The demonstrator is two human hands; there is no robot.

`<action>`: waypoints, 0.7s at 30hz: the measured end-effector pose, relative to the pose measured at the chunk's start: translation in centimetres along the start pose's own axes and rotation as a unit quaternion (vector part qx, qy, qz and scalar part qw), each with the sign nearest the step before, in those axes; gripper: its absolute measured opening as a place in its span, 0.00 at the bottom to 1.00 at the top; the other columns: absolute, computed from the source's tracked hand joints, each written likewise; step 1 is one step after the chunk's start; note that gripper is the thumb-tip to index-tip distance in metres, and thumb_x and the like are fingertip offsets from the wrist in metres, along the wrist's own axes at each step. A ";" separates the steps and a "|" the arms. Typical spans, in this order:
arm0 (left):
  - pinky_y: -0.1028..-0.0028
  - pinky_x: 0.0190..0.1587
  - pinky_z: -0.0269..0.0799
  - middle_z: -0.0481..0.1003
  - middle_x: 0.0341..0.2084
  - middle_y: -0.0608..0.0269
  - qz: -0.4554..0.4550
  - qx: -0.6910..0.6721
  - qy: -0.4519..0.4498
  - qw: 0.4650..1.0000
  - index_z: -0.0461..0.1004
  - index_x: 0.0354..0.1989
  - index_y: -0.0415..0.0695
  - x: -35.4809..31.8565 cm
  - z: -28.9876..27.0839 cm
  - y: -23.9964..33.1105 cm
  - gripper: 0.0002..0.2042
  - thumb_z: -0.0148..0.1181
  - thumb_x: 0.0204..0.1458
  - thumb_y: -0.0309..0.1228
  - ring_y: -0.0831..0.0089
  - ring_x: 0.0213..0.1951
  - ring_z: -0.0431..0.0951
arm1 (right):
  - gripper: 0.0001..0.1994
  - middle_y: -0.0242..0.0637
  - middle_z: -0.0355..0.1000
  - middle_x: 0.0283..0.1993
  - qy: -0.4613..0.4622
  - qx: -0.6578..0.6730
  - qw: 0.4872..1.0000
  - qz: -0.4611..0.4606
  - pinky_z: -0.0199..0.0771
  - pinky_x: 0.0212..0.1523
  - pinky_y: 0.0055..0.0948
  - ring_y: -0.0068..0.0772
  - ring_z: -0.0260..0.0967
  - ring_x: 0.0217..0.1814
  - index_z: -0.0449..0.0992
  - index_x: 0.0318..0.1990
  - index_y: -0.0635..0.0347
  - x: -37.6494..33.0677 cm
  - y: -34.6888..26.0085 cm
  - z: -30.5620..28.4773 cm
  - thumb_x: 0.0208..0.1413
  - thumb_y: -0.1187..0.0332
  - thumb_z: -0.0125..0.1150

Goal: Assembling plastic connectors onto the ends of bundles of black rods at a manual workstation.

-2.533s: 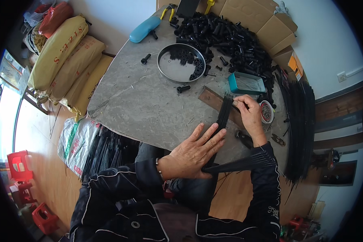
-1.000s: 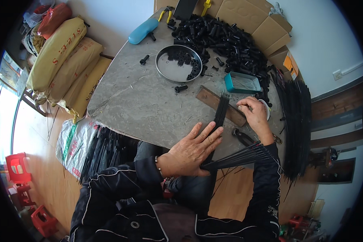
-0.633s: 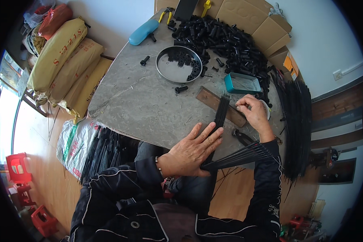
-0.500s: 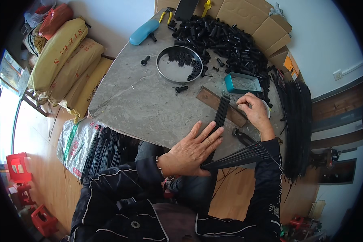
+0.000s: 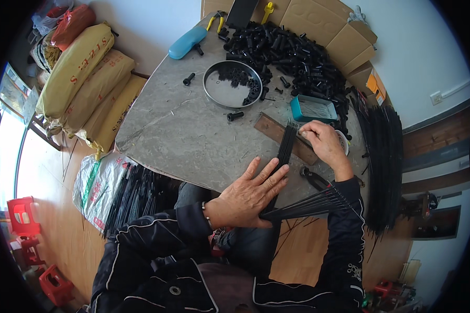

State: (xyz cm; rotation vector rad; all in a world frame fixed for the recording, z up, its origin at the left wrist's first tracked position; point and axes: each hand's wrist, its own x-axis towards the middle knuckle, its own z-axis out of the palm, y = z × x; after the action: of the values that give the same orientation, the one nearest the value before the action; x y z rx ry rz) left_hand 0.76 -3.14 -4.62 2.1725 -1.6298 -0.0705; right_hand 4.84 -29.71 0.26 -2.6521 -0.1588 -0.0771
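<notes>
Black, thin rods (image 5: 284, 151) lie in a flat row on the grey stone table (image 5: 183, 135), running from the wooden strip (image 5: 277, 133) back toward you, where their near ends fan out past the table edge. Your left hand (image 5: 248, 195) lies flat on them with fingers spread, pressing rather than gripping. Your right hand (image 5: 324, 143) is curled at their far ends, fingertips pinched together there; whether it nips a single rod or only squares the tips, you cannot tell. Expect the rods to be light, stiff yet springy, and smooth enough to roll or skate sideways, so hold them down across the whole row near the middle and pinch only at the ends. Your right palm hides the rod tips, and the small white cup (image 5: 343, 143) behind it is mostly covered. The teal tray (image 5: 313, 108) holds something too fine to make out. The fanned ends blur against your dark sleeve (image 5: 344, 219).
</notes>
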 end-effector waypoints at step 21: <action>0.49 0.70 0.28 0.44 0.70 0.51 0.003 -0.024 -0.006 1.000 0.55 0.66 0.39 -0.7 0.5 1.0 0.52 0.62 0.37 0.64 0.54 0.72 0.37 | 0.05 0.38 0.72 0.32 0.204 -0.222 0.953 -0.023 0.68 0.39 0.37 0.42 0.71 0.39 0.75 0.30 0.59 4.2 4.4 -2.4 0.48 0.70 0.61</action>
State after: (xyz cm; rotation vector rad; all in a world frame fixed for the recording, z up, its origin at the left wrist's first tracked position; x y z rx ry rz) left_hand -0.51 -2.82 -4.86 2.1352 -1.6238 -0.1203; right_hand 9.53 -34.32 0.73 -2.9984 -0.0693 -0.7521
